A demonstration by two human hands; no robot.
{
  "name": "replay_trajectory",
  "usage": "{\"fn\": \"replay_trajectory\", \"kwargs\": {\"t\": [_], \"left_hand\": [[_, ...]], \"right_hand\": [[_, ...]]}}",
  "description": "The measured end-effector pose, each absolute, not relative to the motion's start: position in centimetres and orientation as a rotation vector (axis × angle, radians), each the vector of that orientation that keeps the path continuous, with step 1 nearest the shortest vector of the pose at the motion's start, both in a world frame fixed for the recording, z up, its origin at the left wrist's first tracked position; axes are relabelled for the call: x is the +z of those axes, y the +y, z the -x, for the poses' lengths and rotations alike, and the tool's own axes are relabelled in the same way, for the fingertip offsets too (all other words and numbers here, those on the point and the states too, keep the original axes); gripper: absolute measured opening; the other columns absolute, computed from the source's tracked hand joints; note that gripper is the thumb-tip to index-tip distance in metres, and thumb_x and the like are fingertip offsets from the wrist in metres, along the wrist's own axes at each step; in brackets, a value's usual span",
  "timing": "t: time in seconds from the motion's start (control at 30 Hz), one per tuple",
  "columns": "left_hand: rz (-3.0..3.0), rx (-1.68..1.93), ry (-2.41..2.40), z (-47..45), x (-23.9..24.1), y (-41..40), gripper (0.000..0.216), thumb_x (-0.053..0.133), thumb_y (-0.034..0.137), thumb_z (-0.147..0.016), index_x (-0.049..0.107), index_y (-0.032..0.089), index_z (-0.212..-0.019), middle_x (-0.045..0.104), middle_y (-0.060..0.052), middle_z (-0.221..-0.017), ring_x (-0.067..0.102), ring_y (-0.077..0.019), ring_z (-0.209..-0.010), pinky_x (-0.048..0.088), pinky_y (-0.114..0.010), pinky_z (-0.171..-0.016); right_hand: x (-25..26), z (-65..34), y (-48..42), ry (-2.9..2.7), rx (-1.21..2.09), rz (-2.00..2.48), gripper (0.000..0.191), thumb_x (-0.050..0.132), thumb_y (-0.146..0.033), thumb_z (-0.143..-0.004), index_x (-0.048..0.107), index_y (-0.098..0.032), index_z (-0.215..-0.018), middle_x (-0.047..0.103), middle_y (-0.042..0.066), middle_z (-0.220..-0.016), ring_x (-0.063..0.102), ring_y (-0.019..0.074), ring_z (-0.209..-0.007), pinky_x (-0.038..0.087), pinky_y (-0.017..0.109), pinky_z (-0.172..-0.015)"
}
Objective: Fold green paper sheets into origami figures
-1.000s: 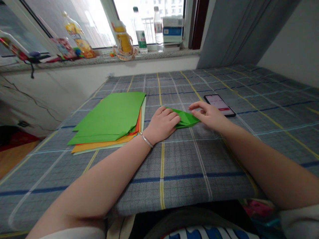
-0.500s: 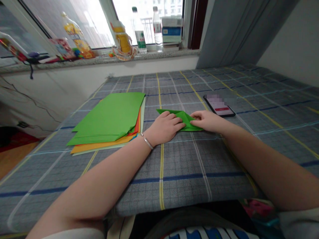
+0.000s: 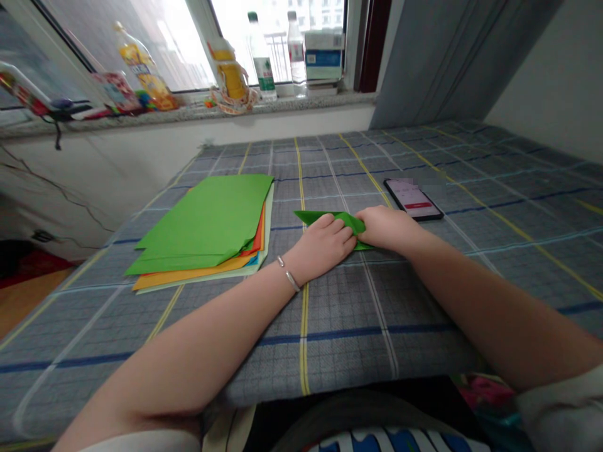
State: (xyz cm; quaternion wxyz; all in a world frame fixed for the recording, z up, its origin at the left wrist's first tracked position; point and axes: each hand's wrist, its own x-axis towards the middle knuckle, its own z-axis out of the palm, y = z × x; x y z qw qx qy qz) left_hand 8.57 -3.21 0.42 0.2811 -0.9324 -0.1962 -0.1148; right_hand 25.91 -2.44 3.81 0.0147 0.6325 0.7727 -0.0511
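A folded piece of green paper (image 3: 308,216) lies in the middle of the cloth-covered surface, its pointed left end sticking out past my fingers. My left hand (image 3: 325,248), with a silver bracelet at the wrist, rests on the paper with bent fingers pressing it down. At the paper's right end, my right hand (image 3: 386,227) is closed around the edge, thumb and fingers pinching it. Both hands almost touch and cover much of the folds between them. To the left of my left hand sits a stack of coloured paper (image 3: 207,220), green on top with orange and pale sheets below.
A phone (image 3: 413,199) with its screen lit lies beyond my right hand. The checked cloth (image 3: 339,339) spreads over the surface. Bottles (image 3: 262,59), a box (image 3: 323,58) and a yellow cup (image 3: 232,75) stand on the windowsill behind.
My right hand has moved left and closed more tightly on the paper, bending its right part up. My left hand has shifted slightly right and toward me, its fingers more curled.
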Motion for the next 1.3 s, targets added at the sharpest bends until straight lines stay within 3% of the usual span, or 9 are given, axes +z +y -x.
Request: {"fn": "replay_trajectory", "kwargs": {"t": [0.27,0.5,0.73,0.93,1.13,1.3], "left_hand": [[2.491,-0.314,-0.522,-8.6,0.4,-3.1,0.02,0.043,0.019,-0.099,0.06,0.018,-0.089,0.065,-0.004,-0.082,0.055,-0.0197,-0.083,0.034,-0.037,-0.073],[2.506,-0.308,-0.528,-8.5,0.3,-3.0,0.019,0.045,0.02,-0.098,0.061,0.018,-0.087,0.065,-0.004,-0.08,0.055,-0.0191,-0.081,0.035,-0.037,-0.073],[2.569,-0.223,-0.587,-8.3,0.5,-3.1,0.015,0.05,0.022,-0.096,0.063,0.018,-0.09,0.068,-0.004,-0.081,0.06,-0.0199,-0.08,0.038,-0.035,-0.065],[2.596,-0.194,-0.731,-7.7,0.5,-2.7,0.023,0.044,0.018,-0.098,0.063,0.014,-0.111,0.071,-0.009,-0.103,0.067,-0.0191,-0.089,0.045,-0.031,-0.063],[2.634,-0.1,-0.72,-7.7,0.3,-3.2,0.031,0.042,0.015,-0.098,0.058,0.011,-0.124,0.067,-0.014,-0.121,0.066,-0.0216,-0.101,0.051,-0.031,-0.069],[2.633,-0.066,-0.494,-8.7,1.4,-5.5,0.027,0.038,0.017,-0.099,0.064,0.014,-0.107,0.071,-0.01,-0.098,0.064,-0.0211,-0.087,0.047,-0.034,-0.064]], "right_hand": [[3.7,-25.6,-2.0,2.341,-0.197,-1.931,0.022,0.055,-0.031,-0.08,0.073,-0.022,-0.089,0.075,0.012,-0.092,0.069,0.0269,-0.082,0.048,0.032,-0.061],[3.8,-24.2,-3.6,2.341,0.087,-1.885,0.03,0.043,-0.012,-0.087,0.072,-0.015,-0.093,0.073,0.018,-0.096,0.07,0.0308,-0.09,0.051,0.036,-0.068],[3.5,-24.4,-4.0,2.365,0.142,-1.937,0.026,0.045,-0.015,-0.087,0.069,-0.017,-0.094,0.073,0.015,-0.096,0.069,0.0291,-0.087,0.048,0.034,-0.062],[2.7,-25.2,-3.4,2.485,0.361,-1.971,0.025,0.042,-0.014,-0.088,0.065,-0.018,-0.096,0.071,0.012,-0.098,0.068,0.0258,-0.082,0.038,0.031,-0.054],[1.9,-27.0,-2.5,2.616,0.168,-1.853,0.018,0.05,-0.019,-0.084,0.066,-0.022,-0.092,0.071,0.007,-0.101,0.064,0.0225,-0.09,0.035,0.03,-0.057],[1.9,-27.6,-2.9,2.685,0.158,-1.759,0.016,0.05,-0.023,-0.086,0.065,-0.022,-0.092,0.07,0.007,-0.099,0.064,0.0233,-0.088,0.036,0.03,-0.059]]}}
